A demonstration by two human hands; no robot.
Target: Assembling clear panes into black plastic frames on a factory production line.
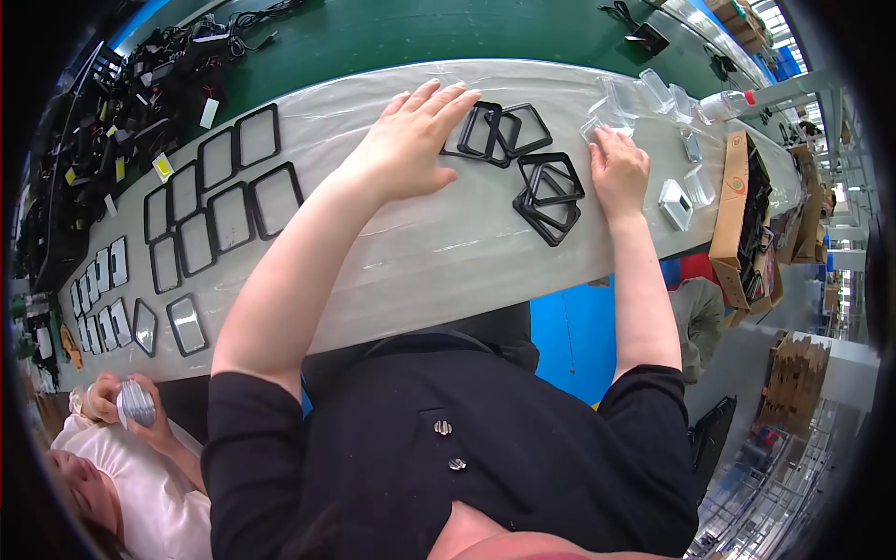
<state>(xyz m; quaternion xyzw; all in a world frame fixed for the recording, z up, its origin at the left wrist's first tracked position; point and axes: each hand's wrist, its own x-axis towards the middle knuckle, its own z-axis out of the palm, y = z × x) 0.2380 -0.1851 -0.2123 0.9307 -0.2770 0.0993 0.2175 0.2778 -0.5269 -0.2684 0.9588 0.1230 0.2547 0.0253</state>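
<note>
My left hand point(411, 140) lies flat on the plastic-covered white table point(439, 252), fingers spread, holding nothing. Its fingertips reach a loose cluster of black square frames point(497, 131). My right hand point(618, 170) rests palm down further right, its fingertips on a clear plastic piece point(605, 119). A small stack of black frames point(551, 194) lies just to the left of that hand, between my two hands.
Rows of black frames with pale inserts point(217, 191) cover the table's left part. Clear trays point(655, 90), a bottle point(730, 103) and a small white device point(674, 203) lie at right, beside a cardboard box point(735, 219). Another person's hands point(131, 403) hold a silvery stack at lower left.
</note>
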